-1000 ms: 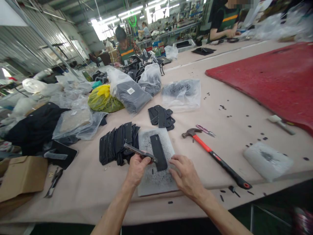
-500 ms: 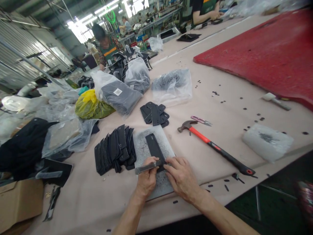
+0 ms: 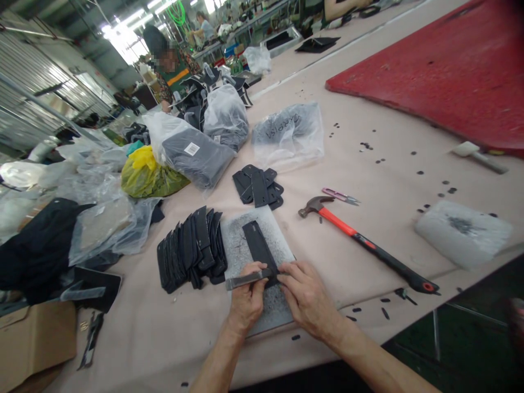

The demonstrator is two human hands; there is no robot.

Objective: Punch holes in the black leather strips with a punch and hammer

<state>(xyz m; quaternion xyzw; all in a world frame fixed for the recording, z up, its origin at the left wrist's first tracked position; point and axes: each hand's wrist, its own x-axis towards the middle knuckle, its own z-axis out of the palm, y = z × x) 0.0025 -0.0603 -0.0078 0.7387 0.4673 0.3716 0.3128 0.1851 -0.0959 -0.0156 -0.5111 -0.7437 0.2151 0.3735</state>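
Over the speckled white rectangular board (image 3: 276, 307), my left hand (image 3: 246, 301) clamps a flat grey bar (image 3: 242, 280). The right hand (image 3: 305, 292) touches the long black strip (image 3: 257, 241); I cannot tell its grip.

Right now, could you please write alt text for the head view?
A person's left hand holds a metal tool over a black strip atop a speckled board, with the right hand close by. A claw hammer lies to the right, stacked black pieces left.
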